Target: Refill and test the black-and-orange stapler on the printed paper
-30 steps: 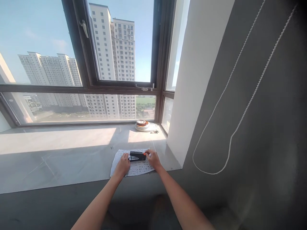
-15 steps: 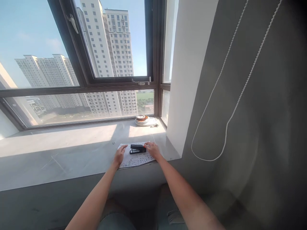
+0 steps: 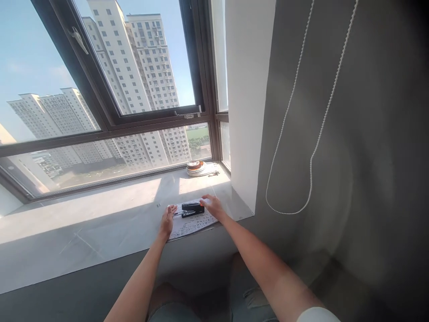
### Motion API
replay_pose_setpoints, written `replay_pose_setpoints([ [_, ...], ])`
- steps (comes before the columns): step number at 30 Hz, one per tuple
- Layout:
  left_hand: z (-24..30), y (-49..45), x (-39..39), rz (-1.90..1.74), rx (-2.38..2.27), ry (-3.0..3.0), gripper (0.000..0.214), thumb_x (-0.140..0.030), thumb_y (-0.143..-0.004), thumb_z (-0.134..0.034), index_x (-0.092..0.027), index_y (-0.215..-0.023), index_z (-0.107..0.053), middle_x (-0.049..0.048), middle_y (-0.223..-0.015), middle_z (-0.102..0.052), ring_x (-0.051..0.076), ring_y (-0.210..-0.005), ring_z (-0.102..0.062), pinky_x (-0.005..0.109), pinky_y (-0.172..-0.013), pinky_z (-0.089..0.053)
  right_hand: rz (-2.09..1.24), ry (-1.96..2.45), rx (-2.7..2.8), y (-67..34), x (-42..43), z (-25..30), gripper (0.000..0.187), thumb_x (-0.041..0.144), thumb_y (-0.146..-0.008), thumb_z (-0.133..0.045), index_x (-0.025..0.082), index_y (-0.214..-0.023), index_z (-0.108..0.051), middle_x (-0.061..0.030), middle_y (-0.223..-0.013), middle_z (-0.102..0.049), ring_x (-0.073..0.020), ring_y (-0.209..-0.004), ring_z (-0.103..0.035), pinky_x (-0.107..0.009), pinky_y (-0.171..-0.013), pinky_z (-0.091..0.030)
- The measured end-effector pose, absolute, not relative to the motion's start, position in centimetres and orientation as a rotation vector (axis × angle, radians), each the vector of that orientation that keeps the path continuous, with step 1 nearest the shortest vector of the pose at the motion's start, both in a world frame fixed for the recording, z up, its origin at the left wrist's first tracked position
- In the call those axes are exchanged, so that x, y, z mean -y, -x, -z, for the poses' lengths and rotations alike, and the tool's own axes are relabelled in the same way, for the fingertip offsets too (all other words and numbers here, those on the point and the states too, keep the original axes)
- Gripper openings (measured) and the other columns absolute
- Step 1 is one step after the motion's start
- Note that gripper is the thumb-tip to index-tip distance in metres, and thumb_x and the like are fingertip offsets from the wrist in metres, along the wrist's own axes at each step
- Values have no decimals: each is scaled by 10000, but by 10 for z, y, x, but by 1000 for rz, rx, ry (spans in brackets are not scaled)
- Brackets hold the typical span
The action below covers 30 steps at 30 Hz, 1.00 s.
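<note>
A black stapler point(image 3: 193, 209) is seen lying on a sheet of handwritten paper point(image 3: 196, 225) near the front edge of a sunlit windowsill point(image 3: 110, 232), framed by two bare hands. Its far-right end is pinched by the thumb and fingers of the right hand point(image 3: 212, 206), where an orange-red spot is visible at the fingertips. The left hand point(image 3: 167, 221) is placed at the paper's left edge, its fingers partly bent; whether anything is gripped there cannot be told. Between it and the stapler's left end, a thin strip point(image 3: 177, 214) is shown, too small to be made out. Behind, by the window point(image 3: 157, 120), a stack of round items point(image 3: 196, 168) is set in the corner, with a small dark object just beside it. High-rise buildings are framed by the glass, and a beaded cord point(image 3: 311, 174) is hung against the gray wall at right.
</note>
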<state>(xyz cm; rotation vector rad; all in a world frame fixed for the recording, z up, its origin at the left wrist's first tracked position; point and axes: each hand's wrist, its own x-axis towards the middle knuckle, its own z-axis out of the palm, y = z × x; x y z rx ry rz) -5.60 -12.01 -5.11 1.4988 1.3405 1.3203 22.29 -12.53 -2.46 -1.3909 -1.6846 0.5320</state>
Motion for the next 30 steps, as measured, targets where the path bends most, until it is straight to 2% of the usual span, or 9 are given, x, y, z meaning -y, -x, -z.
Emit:
replay_pose_setpoints([
  [3,53,57,118,-1320,-1344,-1522,730,-740,-1020,-296,-144,-1322,-591,244,-1431,-636,299,-1338,-626,469,-1129,-478,-525,1230,1872,-218,122,16,400,521,-899,-733,291,-1227,-736,-59,-1280,-730,-267,-1306,-595,-471,-1148,-403],
  [6,52,57,118,-1320,-1331,-1502,699,-735,-1016,-334,-150,-1305,-584,243,-1435,-630,313,-1317,-641,481,-1087,-518,-643,1148,2002,-205,118,11,604,475,-782,-847,322,-1347,-698,-47,-1279,-745,-275,-1216,-666,-375,-1014,-508],
  [9,52,58,117,-1339,-1315,-1446,645,-711,-1022,-367,-163,-1297,-568,241,-1434,-624,326,-1293,-656,489,-1033,-562,-590,1261,2014,-191,119,12,535,293,-717,-874,334,-1240,-766,-29,-1136,-796,-277,-1075,-731,-327,-899,-534],
  [11,52,58,117,-1376,-1301,-1378,603,-676,-1035,-376,-161,-1287,-561,247,-1427,-622,321,-1264,-675,481,-1022,-574,-493,1366,1986,-184,123,13,401,231,-745,-838,335,-1130,-802,-24,-1018,-810,-273,-989,-745,-319,-845,-526],
  [13,51,58,117,-1413,-1273,-1298,563,-637,-1047,-388,-154,-1286,-551,254,-1425,-614,308,-1194,-713,472,-1005,-587,-364,1409,1947,-179,130,13,344,218,-819,-781,333,-1143,-790,-34,-999,-806,-266,-964,-740,-320,-827,-515],
  [20,49,57,115,-1454,-1280,-1157,623,-672,-1027,-376,-135,-1282,-564,203,-1183,-721,245,-874,-743,374,-677,-619,255,979,2269,-155,151,5,369,138,-1061,-448,252,-1326,-678,-106,-1346,-702,-266,-1245,-589,-401,-1003,-470],
  [23,51,60,114,-1490,-1301,-1142,637,-724,-965,-444,-146,-1182,-602,139,-1025,-733,240,-830,-715,342,-613,-584,410,917,2370,-141,152,2,343,171,-1081,-436,232,-1337,-656,-113,-1352,-694,-250,-1199,-591,-385,-956,-492],
  [26,51,63,115,-1491,-1288,-1175,558,-712,-877,-569,-175,-1021,-619,70,-908,-706,224,-802,-687,323,-632,-567,489,869,2420,-131,152,-1,343,160,-1087,-405,226,-1304,-661,-105,-1330,-702,-237,-1169,-590,-372,-933,-490],
  [30,49,64,117,-1530,-1291,-1168,495,-593,-839,-629,-172,-1099,-614,31,-859,-684,181,-718,-647,293,-615,-521,390,864,2368,-125,157,1,333,118,-1063,-411,203,-1231,-685,-120,-1264,-716,-251,-1157,-582,-387,-955,-454],
])
